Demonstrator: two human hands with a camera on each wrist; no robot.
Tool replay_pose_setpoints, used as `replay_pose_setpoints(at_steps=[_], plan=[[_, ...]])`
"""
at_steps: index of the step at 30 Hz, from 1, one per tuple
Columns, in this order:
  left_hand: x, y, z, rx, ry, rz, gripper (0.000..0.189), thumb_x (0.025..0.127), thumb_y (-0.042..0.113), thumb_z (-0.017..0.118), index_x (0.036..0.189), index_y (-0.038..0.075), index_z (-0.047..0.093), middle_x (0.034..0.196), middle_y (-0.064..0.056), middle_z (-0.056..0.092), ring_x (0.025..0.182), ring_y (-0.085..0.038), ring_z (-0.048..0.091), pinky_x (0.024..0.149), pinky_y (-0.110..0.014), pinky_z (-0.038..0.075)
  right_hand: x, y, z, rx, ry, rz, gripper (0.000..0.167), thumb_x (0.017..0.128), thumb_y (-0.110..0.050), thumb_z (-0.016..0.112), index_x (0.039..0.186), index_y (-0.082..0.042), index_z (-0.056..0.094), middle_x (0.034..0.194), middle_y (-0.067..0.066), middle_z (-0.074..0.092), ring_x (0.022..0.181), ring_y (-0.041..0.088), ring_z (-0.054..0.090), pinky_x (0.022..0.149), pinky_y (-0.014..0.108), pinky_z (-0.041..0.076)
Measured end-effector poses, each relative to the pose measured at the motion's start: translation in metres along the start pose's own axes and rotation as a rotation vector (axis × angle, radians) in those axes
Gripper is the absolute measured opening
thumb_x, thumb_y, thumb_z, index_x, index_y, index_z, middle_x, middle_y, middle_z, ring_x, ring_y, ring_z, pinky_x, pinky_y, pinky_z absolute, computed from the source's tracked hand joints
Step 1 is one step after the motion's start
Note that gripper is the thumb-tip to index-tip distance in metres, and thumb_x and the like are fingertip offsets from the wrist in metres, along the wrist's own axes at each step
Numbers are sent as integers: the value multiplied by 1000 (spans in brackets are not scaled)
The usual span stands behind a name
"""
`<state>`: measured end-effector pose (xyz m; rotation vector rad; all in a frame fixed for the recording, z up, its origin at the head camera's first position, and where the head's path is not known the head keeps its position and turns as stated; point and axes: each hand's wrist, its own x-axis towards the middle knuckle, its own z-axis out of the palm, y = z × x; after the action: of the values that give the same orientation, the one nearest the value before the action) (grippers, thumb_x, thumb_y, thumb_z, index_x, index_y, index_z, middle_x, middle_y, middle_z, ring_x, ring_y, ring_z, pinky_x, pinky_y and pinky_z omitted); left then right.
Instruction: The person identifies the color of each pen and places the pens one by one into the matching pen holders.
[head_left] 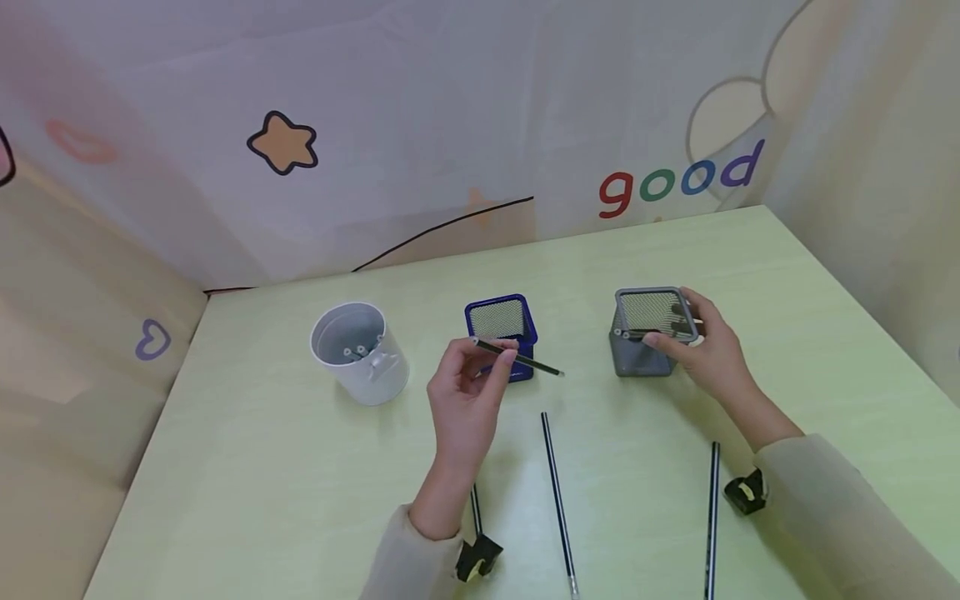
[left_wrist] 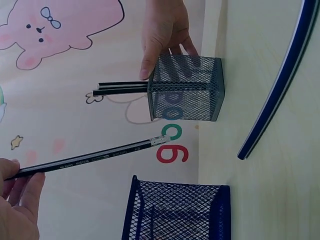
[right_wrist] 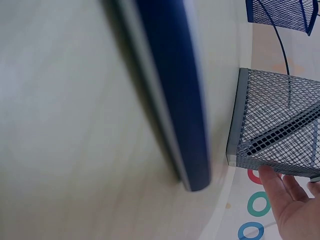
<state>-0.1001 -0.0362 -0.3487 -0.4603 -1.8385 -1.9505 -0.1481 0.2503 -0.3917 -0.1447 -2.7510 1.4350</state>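
Observation:
My left hand [head_left: 463, 417] pinches a black striped pencil [head_left: 536, 364] between thumb and fingers, in front of and above the blue mesh pen holder [head_left: 499, 317]. In the left wrist view this pencil [left_wrist: 95, 159] has its white-tipped end pointing away from the hand. On the right, my right hand [head_left: 716, 354] grips the grey mesh pen holder [head_left: 643, 360] by its right side, thumb at the front rim. Dark pencils [left_wrist: 122, 87] stick out of that grey holder in the left wrist view. The right wrist view shows fingers [right_wrist: 275, 187] against the mesh.
A white cup [head_left: 375, 379] with a handle stands at the left with several pencil ends [head_left: 361, 350] inside. One pencil [head_left: 557, 492] lies front centre, another pencil [head_left: 712, 533] near the right sleeve, and a third pencil [head_left: 476, 508] partly behind the left wrist. A printed curtain [head_left: 420, 108] hangs behind the table.

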Motion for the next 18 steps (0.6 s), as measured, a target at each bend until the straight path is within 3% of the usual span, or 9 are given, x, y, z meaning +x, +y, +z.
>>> replay_pose_setpoints(at_steps=[11, 18], plan=[[2, -2, 11, -64, 43, -14, 17, 87, -2, 63, 100, -9, 56, 100, -27, 64, 90, -12, 65, 81, -26, 55, 1, 1, -1, -6, 0, -1, 92, 86, -40, 67, 152, -7, 11, 144, 28, 34, 123, 43, 37, 89, 49, 43], [2, -4, 18, -74, 72, 30, 17, 87, -3, 63, 100, -10, 55, 98, -27, 62, 92, -19, 67, 83, -27, 55, 1, 1, -1, -3, 3, -5, 92, 86, -40, 67, 152, -7, 12, 142, 28, 35, 122, 42, 38, 87, 46, 43]])
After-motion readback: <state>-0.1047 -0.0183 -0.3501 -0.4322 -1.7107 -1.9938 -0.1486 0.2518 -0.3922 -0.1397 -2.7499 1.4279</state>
